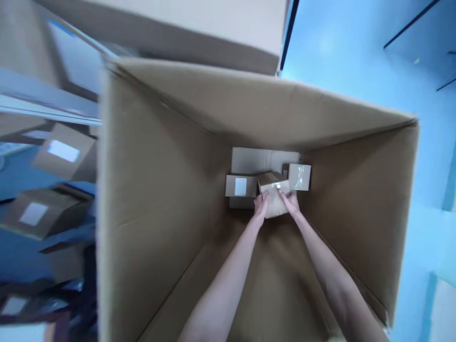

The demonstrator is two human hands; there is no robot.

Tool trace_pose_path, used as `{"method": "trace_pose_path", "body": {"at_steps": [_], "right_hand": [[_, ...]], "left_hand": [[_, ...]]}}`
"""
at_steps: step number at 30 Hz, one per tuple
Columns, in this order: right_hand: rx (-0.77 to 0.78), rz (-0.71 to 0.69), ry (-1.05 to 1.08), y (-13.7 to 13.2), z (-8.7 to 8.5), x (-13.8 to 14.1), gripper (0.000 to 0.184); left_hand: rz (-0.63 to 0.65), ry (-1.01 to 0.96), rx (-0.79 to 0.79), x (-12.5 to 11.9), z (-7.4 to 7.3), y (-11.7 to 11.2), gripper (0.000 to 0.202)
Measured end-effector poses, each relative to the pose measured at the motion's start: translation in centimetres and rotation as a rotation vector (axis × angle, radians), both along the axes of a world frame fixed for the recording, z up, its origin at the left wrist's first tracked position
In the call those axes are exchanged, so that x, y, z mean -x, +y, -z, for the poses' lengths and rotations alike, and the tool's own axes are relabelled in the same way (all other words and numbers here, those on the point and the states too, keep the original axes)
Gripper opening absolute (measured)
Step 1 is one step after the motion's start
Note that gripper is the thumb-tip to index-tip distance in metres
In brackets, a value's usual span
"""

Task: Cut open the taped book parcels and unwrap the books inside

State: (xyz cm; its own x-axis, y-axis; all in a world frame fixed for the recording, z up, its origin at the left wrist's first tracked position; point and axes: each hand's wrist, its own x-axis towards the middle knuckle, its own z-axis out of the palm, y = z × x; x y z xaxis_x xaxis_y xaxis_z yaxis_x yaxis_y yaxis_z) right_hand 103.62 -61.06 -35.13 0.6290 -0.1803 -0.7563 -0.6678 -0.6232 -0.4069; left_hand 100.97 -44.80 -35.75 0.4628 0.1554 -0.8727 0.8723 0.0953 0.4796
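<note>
Both my arms reach deep into a tall, open cardboard box (160, 190). Down inside it, a small taped cardboard box (275, 202) is held between my two hands. My left hand (261, 205) grips its left side, and my right hand (291, 203) grips its right side. Just left of it lies another small cardboard box (231, 185) with a white label. To the right, close to the wall, is a small box with shiny tape (299, 177). Paler flat cardboard (248, 160) shows at the bottom behind them. The undersides of my fingers are hidden.
Left of the large box, several labelled cartons (64, 151) lie about, blurred. A big pale carton (199, 28) stands beyond its far rim. Blue floor (342, 57) extends to the right, with thin dark legs or poles at the upper right.
</note>
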Motion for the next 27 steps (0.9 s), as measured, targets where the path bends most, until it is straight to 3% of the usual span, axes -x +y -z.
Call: {"method": "trace_pose_path", "body": {"at_steps": [2,5,9,12,15,18,20,22,24,27], "right_hand": [[0.031,0.043,-0.053,0.2,-5.2,1.8,0.085],[0.029,0.121,-0.288,1.2,-14.4,5.0,0.082],[-0.01,0.022,-0.595,3.6,-27.9,10.6,0.074],[-0.101,-0.133,-0.819,5.6,-36.8,15.6,0.068],[-0.173,-0.274,-0.981,6.6,-43.9,20.7,0.07],[-0.313,-0.418,-1.065,7.3,-49.5,24.9,0.081],[-0.451,-0.575,-1.003,8.7,-52.4,27.0,0.087],[-0.554,-0.763,-0.882,11.3,-54.2,29.2,0.085],[-0.611,-0.926,-0.793,14.8,-54.9,32.1,0.082],[-0.714,-1.096,-0.734,19.8,-54.4,37.8,0.083]], "left_hand": [[-0.029,-0.008,-0.003,1.6,-5.8,-0.2,0.07],[-0.078,-0.165,-0.056,4.6,-14.9,0.2,0.079],[-0.149,-0.436,-0.179,10.9,-26.4,1.9,0.083],[-0.243,-0.594,-0.233,16.8,-34.4,3.8,0.077],[-0.35,-0.777,-0.344,23.0,-42.1,6.1,0.073],[-0.444,-0.899,-0.517,29.7,-49.1,8.6,0.076],[-0.506,-0.923,-0.603,34.5,-52.4,10.2,0.081],[-0.594,-0.899,-0.609,39.7,-54.3,11.7,0.082],[-0.721,-0.843,-0.59,45.2,-54.6,12.9,0.081],[-0.917,-0.777,-0.65,53.5,-53.4,13.8,0.08]]}}
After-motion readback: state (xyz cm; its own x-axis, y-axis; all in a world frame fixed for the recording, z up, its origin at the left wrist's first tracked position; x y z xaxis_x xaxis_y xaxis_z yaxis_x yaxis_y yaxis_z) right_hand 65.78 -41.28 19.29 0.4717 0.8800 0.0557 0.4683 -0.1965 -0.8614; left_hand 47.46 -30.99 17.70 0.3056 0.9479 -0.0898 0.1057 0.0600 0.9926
